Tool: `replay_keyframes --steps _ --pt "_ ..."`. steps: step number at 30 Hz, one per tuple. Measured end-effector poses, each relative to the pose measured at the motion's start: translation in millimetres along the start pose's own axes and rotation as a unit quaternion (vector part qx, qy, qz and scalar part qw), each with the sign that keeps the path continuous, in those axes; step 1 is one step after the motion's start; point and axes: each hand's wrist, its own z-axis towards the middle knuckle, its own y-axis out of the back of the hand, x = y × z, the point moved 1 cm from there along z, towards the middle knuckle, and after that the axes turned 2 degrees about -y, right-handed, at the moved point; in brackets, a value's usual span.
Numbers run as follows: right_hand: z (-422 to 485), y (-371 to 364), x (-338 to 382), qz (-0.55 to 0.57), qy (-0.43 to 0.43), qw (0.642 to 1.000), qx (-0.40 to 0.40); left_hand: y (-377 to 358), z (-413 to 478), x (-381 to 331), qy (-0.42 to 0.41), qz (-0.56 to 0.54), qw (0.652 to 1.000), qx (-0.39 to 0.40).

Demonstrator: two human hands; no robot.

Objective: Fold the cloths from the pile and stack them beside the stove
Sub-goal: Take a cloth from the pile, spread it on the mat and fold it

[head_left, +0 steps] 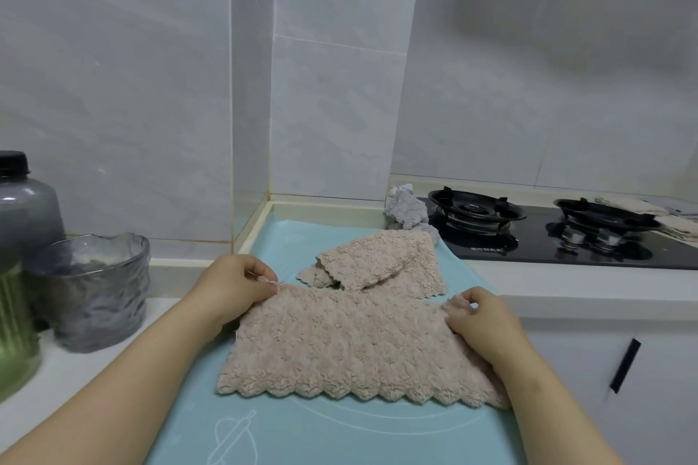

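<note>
A fluffy beige cloth (351,347) lies spread on the light blue mat (340,434), scalloped edge toward me. My left hand (234,287) pinches its far left corner. My right hand (479,321) pinches its far right corner. Behind it lies a second beige cloth (381,260), loosely doubled over. A crumpled grey cloth (408,211) sits at the mat's far right corner, against the stove (547,238). Folded beige and grey cloths (657,215) are stacked beyond the stove's right burner.
A ribbed grey glass bowl (94,291) and a tall dark-lidded jar (22,238) stand on the white counter at the left. Tiled walls close the back. A cabinet door with a black handle (625,364) is below the counter at right.
</note>
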Motion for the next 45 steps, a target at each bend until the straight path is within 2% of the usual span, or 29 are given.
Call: replay_keyframes --steps 4,12,16,20,26,32,35,38,41,43,45 --pt "0 1 1 -0.029 -0.001 0.999 0.015 0 -1 -1 -0.027 0.083 0.996 0.029" --pt "0 3 1 0.122 0.048 0.990 0.049 2 -3 -4 -0.030 0.090 0.995 0.030" --pt "3 5 3 0.211 0.056 0.976 -0.020 3 -4 -6 -0.044 0.061 0.997 0.001" --pt "6 6 2 0.219 0.056 0.970 -0.087 5 -2 -4 -0.045 0.034 0.998 -0.025" --pt "5 8 5 0.252 0.051 0.957 -0.132 6 -1 -4 -0.017 -0.085 0.995 -0.040" --pt "2 11 12 0.295 0.084 0.934 -0.184 7 -3 -13 -0.028 -0.125 0.991 -0.036" --pt "-1 11 13 0.271 0.097 0.940 -0.182 7 -3 -13 -0.013 -0.108 0.994 -0.021" --pt "-4 5 12 0.180 0.060 0.979 -0.075 10 -7 -9 -0.019 0.023 0.995 0.092" --pt "-9 2 13 0.103 0.031 0.994 0.000 15 -12 -7 -0.039 0.107 0.974 0.196" --pt "-11 3 13 0.068 0.036 0.997 0.002 13 -13 -8 -0.054 0.146 0.966 0.205" --pt "-11 5 14 0.067 0.066 0.995 -0.026 11 -12 -9 -0.060 0.119 0.979 0.157"
